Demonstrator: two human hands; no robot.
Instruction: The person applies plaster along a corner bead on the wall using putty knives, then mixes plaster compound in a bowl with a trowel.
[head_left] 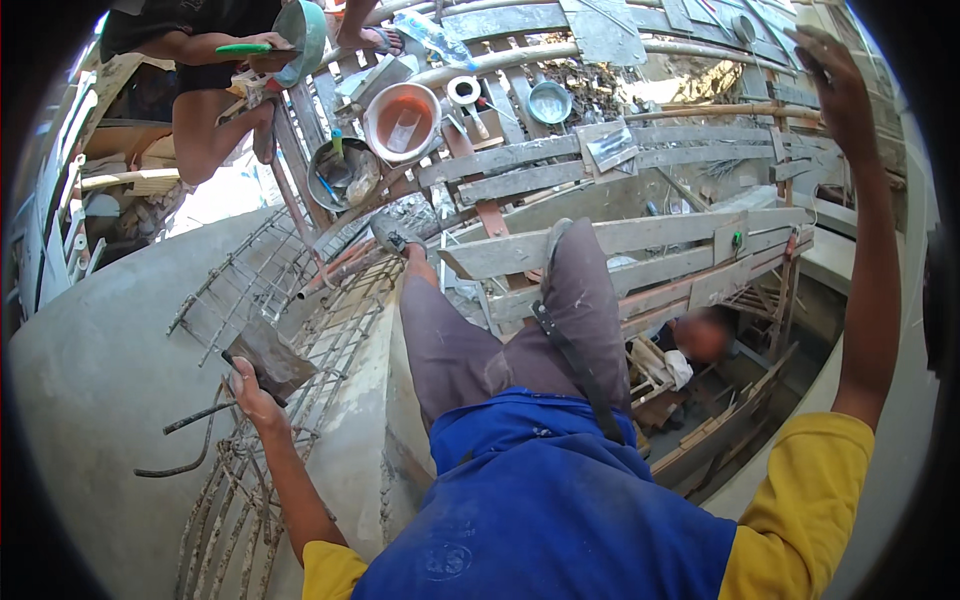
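Observation:
My left hand [258, 398] is closed around the handle of a plastering trowel [270, 358], whose flat, mortar-stained rectangular blade tilts beside a rebar cage [345, 330]. Bent rebar ends [190, 420] stick out just left of that hand. Raised at the upper right, my right hand [838, 85] has its fingers stretched and partly apart, and I see nothing held in it. It is nearest the far end of the plank staging; whether it touches anything there I cannot tell.
My feet are on wooden planks [500, 255]. Ahead are an orange-stained bucket [402, 122], a dark mortar pan [340, 175] and a small teal bucket [549, 102]. At upper left another person holds a green bucket [305, 40]. Another person [700, 335] is below the planks.

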